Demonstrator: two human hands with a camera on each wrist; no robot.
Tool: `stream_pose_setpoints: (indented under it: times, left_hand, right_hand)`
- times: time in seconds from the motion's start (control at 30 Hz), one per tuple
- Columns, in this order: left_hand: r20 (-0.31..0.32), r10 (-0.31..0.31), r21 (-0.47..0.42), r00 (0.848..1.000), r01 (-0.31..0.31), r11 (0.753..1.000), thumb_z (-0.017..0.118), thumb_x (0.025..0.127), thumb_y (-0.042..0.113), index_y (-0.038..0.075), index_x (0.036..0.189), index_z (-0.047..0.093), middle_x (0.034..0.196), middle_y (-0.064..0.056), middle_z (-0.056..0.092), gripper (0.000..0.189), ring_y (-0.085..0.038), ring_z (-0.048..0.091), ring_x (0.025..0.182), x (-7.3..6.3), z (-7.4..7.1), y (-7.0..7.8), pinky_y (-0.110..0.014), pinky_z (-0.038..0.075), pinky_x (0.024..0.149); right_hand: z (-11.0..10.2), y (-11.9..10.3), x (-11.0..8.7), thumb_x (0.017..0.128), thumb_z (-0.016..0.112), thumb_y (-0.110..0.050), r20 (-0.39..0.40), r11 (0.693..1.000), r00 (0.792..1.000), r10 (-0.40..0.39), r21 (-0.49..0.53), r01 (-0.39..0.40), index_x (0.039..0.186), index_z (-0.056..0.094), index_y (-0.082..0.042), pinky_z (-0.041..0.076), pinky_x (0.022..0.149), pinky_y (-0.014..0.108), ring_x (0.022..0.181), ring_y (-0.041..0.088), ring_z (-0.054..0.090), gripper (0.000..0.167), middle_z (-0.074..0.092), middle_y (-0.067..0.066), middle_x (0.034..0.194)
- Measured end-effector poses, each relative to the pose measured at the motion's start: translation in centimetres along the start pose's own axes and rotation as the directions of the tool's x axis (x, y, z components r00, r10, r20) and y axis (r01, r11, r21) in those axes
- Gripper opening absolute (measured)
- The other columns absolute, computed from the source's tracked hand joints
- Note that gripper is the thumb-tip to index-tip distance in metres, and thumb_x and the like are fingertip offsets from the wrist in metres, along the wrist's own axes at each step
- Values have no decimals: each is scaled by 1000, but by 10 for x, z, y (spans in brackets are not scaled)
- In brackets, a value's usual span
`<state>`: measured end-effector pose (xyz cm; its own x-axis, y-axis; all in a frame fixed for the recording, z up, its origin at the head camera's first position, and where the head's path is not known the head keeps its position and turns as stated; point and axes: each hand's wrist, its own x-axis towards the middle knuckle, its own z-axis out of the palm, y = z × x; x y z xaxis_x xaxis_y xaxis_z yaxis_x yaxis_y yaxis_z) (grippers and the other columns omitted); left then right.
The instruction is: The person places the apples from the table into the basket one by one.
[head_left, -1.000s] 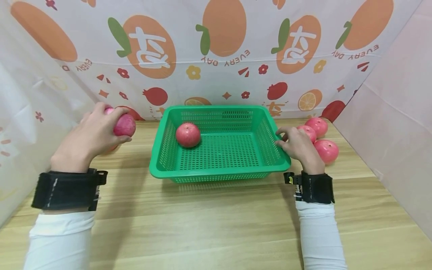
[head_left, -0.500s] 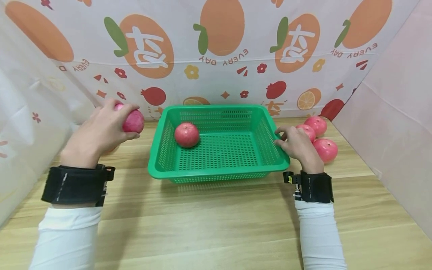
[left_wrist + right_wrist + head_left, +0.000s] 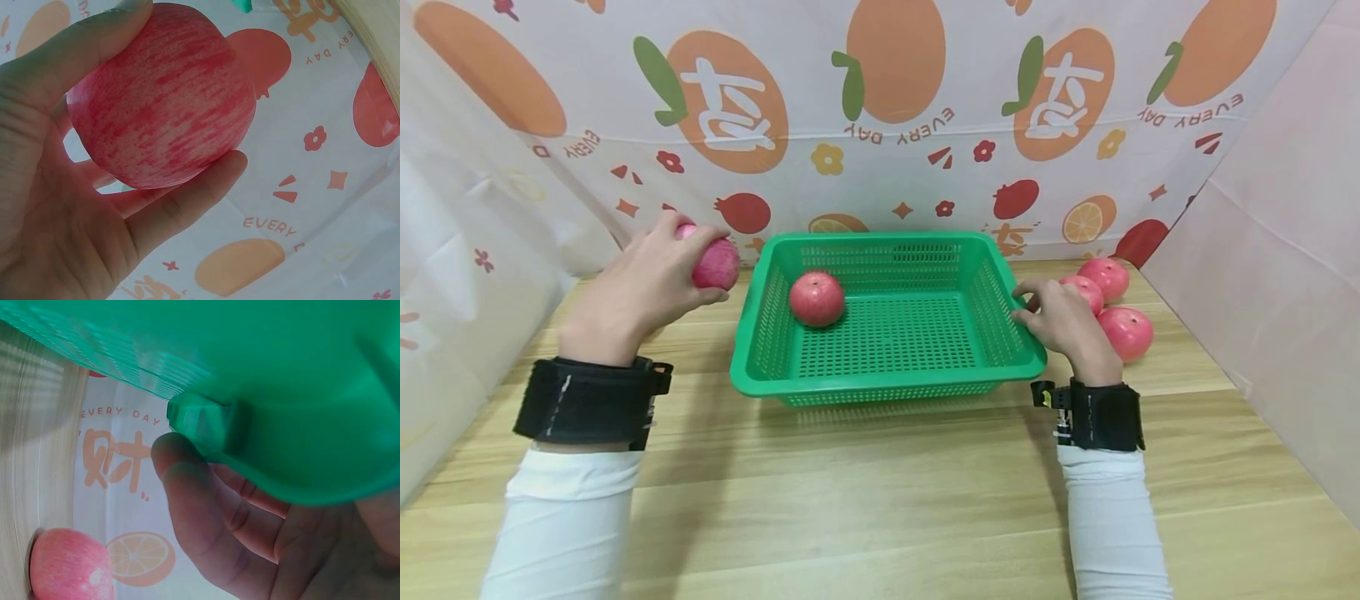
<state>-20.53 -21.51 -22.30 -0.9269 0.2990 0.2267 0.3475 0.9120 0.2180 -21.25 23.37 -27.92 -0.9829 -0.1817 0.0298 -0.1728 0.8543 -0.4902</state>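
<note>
A red streaked apple (image 3: 162,100) is gripped in my left hand (image 3: 643,287), its fingers and thumb spread round the sides. In the head view this apple is held up over the table, left of a green plastic basket (image 3: 887,385). Inside the basket, near its left end, lies another apple (image 3: 817,298). My right hand (image 3: 1063,325) holds the basket's right rim, fingers curled at the edge; the right wrist view shows its fingers (image 3: 194,512) just under the green rim.
Several apples (image 3: 1126,333) sit in a cluster on the wooden table (image 3: 880,500), to the right of my right hand and partly hidden by it. A white fruit-print cloth (image 3: 880,179) hangs behind the basket and along the sides.
My left hand has moved right and slightly up, bringing its apple closer to the basket's left rim. The right hand, the basket and the apple inside have kept their places.
</note>
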Motion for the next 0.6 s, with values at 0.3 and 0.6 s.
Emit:
stream_pose_setpoints:
  times: [0.3,0.6]
  left_hand:
    - [-7,17,20,1000,-17,1000,85,80,12,3,140,50,126,-34,41,70,-58,45,106,4,1,7,-69,47,80]
    - [8,16,-1,1000,-16,1000,84,81,12,6,140,52,126,-31,44,67,-55,46,107,7,1,13,-67,48,80]
  right_hand:
    - [-1,2,0,98,65,-5,-8,1000,1000,0,-4,0,128,61,10,55,80,49,90,40,64,34,66,31,106]
    - [0,1,0,98,66,-6,1,1000,1000,4,1,-4,128,61,10,54,80,49,91,40,63,34,66,31,107]
